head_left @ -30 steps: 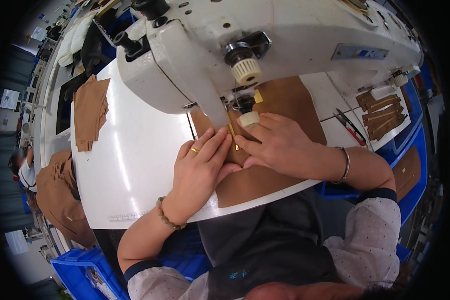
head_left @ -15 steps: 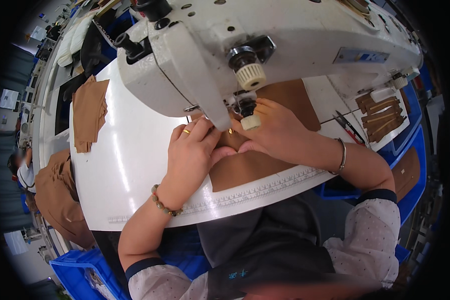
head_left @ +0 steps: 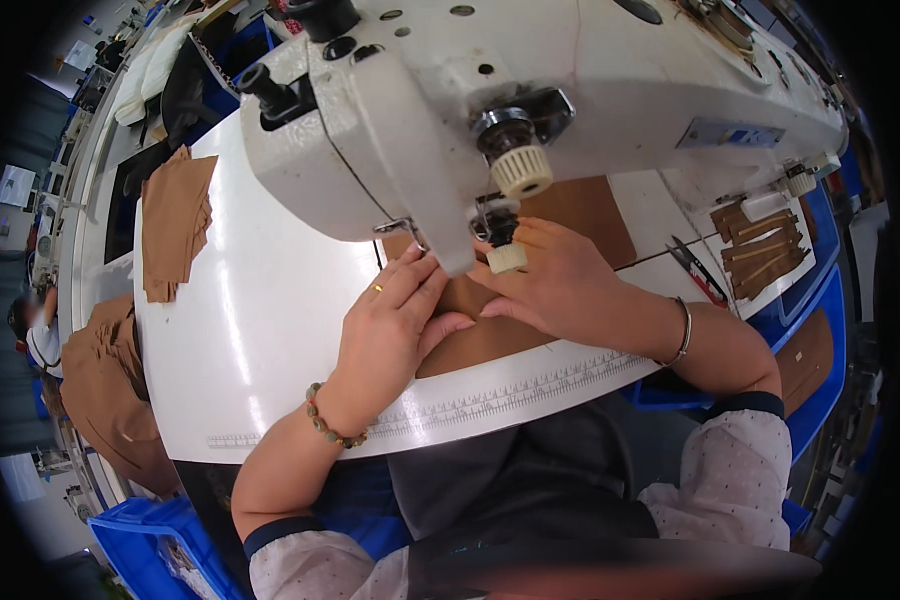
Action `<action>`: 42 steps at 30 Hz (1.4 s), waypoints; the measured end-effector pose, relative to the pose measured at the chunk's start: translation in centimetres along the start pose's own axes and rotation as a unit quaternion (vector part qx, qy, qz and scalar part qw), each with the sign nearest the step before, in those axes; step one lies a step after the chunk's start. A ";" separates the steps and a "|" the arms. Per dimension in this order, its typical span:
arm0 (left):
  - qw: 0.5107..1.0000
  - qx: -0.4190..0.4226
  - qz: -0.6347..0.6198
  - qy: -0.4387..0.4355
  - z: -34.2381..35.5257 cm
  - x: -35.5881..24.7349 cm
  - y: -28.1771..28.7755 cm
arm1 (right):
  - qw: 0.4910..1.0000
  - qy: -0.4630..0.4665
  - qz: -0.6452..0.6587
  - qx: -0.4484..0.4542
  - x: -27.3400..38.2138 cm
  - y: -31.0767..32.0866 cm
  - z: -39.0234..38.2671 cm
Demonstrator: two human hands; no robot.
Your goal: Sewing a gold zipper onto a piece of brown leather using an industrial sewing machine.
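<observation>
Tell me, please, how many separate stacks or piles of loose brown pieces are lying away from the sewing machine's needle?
3: a stack on the white table at upper left, a larger pile beside the table's left edge, and strips at far right. More may be hidden behind the machine.

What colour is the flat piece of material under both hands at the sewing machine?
Tan brown, seen best in the head view: the flat leather-like piece lies on the white table.

A leather piece (head_left: 490, 335) lies on the surface (head_left: 260, 330) under both hands' fingers (head_left: 420, 285); the sewing machine (head_left: 530, 100) stands behind them, a leather stack (head_left: 175, 225) far left.
</observation>
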State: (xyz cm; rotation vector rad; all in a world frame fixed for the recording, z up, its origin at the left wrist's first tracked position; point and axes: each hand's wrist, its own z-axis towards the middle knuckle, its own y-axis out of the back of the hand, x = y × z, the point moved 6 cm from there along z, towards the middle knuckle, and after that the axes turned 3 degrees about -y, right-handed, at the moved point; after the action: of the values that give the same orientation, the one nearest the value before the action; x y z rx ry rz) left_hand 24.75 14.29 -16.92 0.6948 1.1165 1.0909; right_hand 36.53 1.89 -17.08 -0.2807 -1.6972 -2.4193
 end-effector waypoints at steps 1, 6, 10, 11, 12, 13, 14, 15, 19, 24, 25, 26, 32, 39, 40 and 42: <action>1.000 0.001 0.000 0.000 0.0 -0.1 0.0 | 1.000 0.002 0.000 -0.006 0.0 0.1 0.0; 1.000 0.011 0.013 -0.025 0.3 -0.4 0.3 | 1.000 0.010 0.018 -0.008 -0.1 0.2 0.3; 0.999 0.018 0.028 -0.033 0.5 -0.4 0.5 | 1.000 0.009 0.014 0.002 0.0 0.2 0.4; 0.999 0.025 0.033 -0.034 0.5 -0.4 0.4 | 1.000 0.010 0.009 0.005 0.1 0.2 0.4; 0.998 0.039 0.038 -0.032 0.5 -0.3 0.3 | 1.000 0.012 0.009 0.006 0.1 0.2 0.4; 0.998 0.030 0.039 -0.035 0.5 -0.3 0.4 | 1.000 0.012 0.012 0.004 0.0 0.2 0.5; 0.998 0.030 0.039 -0.036 0.5 -0.3 0.4 | 1.000 0.006 0.013 0.006 -0.1 0.2 0.5; 0.998 0.032 0.039 -0.039 0.6 -0.3 0.4 | 1.000 0.011 0.016 0.003 -0.1 0.2 0.6; 0.999 0.015 0.028 -0.040 1.1 0.2 0.4 | 0.999 0.001 0.031 -0.021 -0.5 0.6 0.8; 0.999 0.016 0.026 -0.033 1.2 0.5 0.4 | 0.999 0.012 0.027 -0.020 -0.8 0.6 1.0; 0.999 0.010 0.028 -0.034 1.2 0.5 0.4 | 0.999 0.007 0.034 -0.024 -0.9 0.6 1.0; 0.999 0.013 0.025 -0.028 1.2 0.6 0.4 | 0.999 -0.003 0.044 -0.025 -1.1 0.5 1.0; 0.999 0.012 0.020 -0.022 1.3 0.6 0.5 | 0.999 -0.009 0.041 -0.013 -1.3 0.2 1.1; 0.999 0.029 0.016 -0.016 1.3 0.8 0.5 | 0.990 -0.032 0.130 -0.054 -2.5 0.3 0.8; 0.999 0.019 0.021 -0.018 1.3 0.7 0.6 | 0.961 -0.099 0.258 -0.023 -3.5 -0.3 0.6; 0.999 0.018 0.014 -0.024 1.3 0.7 0.6 | 0.911 -0.164 0.379 0.011 -4.5 -1.1 0.3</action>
State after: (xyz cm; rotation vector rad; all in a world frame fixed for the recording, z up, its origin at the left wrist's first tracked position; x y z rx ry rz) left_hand 25.77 15.21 -16.22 0.7637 1.0908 1.0756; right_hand 40.63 2.72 -19.09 -1.1554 -1.3482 -1.8236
